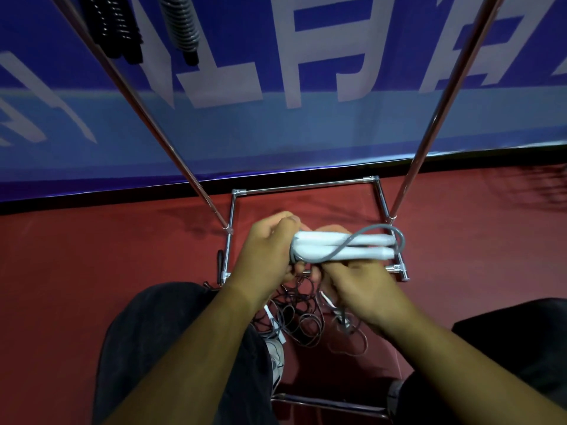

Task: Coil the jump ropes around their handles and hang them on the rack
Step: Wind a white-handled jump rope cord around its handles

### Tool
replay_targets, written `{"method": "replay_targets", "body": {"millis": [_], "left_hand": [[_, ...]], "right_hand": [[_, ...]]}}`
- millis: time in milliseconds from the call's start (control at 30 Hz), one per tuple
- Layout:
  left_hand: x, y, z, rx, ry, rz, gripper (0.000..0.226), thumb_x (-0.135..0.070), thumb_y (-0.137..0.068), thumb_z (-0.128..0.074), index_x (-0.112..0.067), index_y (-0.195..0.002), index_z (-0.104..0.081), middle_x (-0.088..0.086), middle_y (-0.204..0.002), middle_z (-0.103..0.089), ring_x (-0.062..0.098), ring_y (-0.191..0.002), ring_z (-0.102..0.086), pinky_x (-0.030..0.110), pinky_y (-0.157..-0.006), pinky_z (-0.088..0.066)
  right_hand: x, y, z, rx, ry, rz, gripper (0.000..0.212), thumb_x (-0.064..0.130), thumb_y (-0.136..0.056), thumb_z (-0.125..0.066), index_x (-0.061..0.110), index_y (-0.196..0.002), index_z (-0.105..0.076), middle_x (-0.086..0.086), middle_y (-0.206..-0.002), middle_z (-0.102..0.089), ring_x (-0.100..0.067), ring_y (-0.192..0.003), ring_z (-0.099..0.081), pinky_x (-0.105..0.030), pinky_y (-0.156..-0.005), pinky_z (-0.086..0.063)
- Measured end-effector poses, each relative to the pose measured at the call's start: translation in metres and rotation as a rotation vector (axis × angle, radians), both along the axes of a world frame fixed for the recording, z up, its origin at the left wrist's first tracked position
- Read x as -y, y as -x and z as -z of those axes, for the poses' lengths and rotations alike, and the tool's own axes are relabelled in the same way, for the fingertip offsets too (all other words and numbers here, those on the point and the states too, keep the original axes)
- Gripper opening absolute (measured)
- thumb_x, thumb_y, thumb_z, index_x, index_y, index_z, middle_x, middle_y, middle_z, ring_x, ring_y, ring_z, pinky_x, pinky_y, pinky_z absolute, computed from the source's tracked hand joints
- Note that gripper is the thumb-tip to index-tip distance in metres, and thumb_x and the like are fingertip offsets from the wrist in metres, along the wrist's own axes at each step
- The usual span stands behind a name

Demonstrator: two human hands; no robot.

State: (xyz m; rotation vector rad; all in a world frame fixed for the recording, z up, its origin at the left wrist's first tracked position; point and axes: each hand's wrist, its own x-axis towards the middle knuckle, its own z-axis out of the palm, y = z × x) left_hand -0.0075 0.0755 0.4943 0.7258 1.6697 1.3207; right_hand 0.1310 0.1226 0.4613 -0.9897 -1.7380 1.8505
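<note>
I am gripping the two white handles side by side in my left hand, which is closing round their left end and holding them level above the rack base. My right hand is curling just beneath them, apparently pinching the grey cord; its fingertips are hidden. One loop of cord is crossing the handles slantwise and bulging past their right end. I am judging the handles light, stiff and smooth, so I am clamping them near one end to stop them sliding apart. The cord is looking thin, springy and likely to unwind, so I am taking it close to the handles and under tension. More rope is lying tangled on the floor below.
</note>
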Motion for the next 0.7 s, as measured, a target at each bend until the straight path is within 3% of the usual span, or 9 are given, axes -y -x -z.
{"method": "replay_targets", "body": {"millis": [100,167,267,367,500,633,700], "left_hand": [[-0.002,0.004,-0.001,0.054,-0.006,-0.121,0.033,-0.014,-0.104,-0.040,-0.010,-0.076,-0.057,0.006,-0.044,-0.046,0.009,-0.032,-0.036,0.015,-0.036,-0.023],[-0.004,0.004,-0.005,0.105,-0.012,-0.184,0.032,-0.016,-0.104,-0.040,-0.009,-0.078,-0.056,0.005,-0.044,-0.045,0.010,-0.033,-0.034,0.016,-0.037,-0.022],[-0.004,0.002,-0.005,0.131,0.004,-0.201,0.033,-0.017,-0.102,-0.041,-0.010,-0.074,-0.057,0.008,-0.043,-0.044,0.013,-0.034,-0.031,0.017,-0.037,-0.021],[-0.005,-0.001,-0.004,0.123,0.015,-0.194,0.034,-0.017,-0.102,-0.041,-0.012,-0.072,-0.057,0.009,-0.044,-0.046,0.015,-0.038,-0.030,0.020,-0.039,-0.019],[-0.007,-0.005,-0.005,0.114,0.024,-0.207,0.032,-0.017,-0.102,-0.041,-0.011,-0.074,-0.056,0.007,-0.045,-0.047,0.017,-0.041,-0.033,0.019,-0.039,-0.020],[-0.009,-0.010,-0.007,0.162,0.002,-0.215,0.026,-0.017,-0.102,-0.042,-0.006,-0.084,-0.057,0.011,-0.052,-0.041,0.011,-0.034,-0.031,0.017,-0.037,-0.022],[-0.010,-0.011,-0.009,0.188,-0.019,-0.224,0.026,-0.019,-0.102,-0.042,-0.006,-0.084,-0.056,0.011,-0.050,-0.041,0.011,-0.034,-0.029,0.019,-0.039,-0.020]], "right_hand": [[0.006,0.005,0.008,-0.083,-0.013,0.082,0.009,0.016,-0.099,-0.064,0.022,-0.096,-0.068,-0.003,-0.075,-0.064,-0.021,-0.066,-0.057,-0.042,-0.063,-0.051],[0.007,0.004,0.016,-0.062,-0.192,0.093,0.012,0.023,-0.092,-0.072,0.031,-0.101,-0.072,0.009,-0.084,-0.068,-0.016,-0.076,-0.063,-0.035,-0.073,-0.055],[0.006,0.003,0.019,0.116,-0.578,0.128,0.010,0.022,-0.090,-0.077,0.023,-0.100,-0.074,0.013,-0.076,-0.063,-0.008,-0.071,-0.058,-0.014,-0.068,-0.044],[0.008,0.007,0.016,0.209,-0.796,0.124,0.008,0.019,-0.098,-0.063,0.013,-0.095,-0.068,0.002,-0.077,-0.062,-0.012,-0.067,-0.051,-0.020,-0.065,-0.037],[0.007,0.009,0.018,0.373,-0.775,0.016,0.015,0.022,-0.105,-0.048,0.014,-0.103,-0.061,0.001,-0.086,-0.053,-0.020,-0.071,-0.049,-0.032,-0.066,-0.038],[0.009,0.009,0.010,0.229,-0.641,0.020,0.007,0.023,-0.104,-0.054,0.019,-0.110,-0.054,0.010,-0.090,-0.052,-0.003,-0.075,-0.044,-0.013,-0.067,-0.036],[0.010,0.008,0.007,0.159,-0.648,0.091,0.014,0.019,-0.101,-0.062,0.020,-0.113,-0.054,0.016,-0.083,-0.052,0.000,-0.070,-0.047,-0.005,-0.065,-0.035]]}}
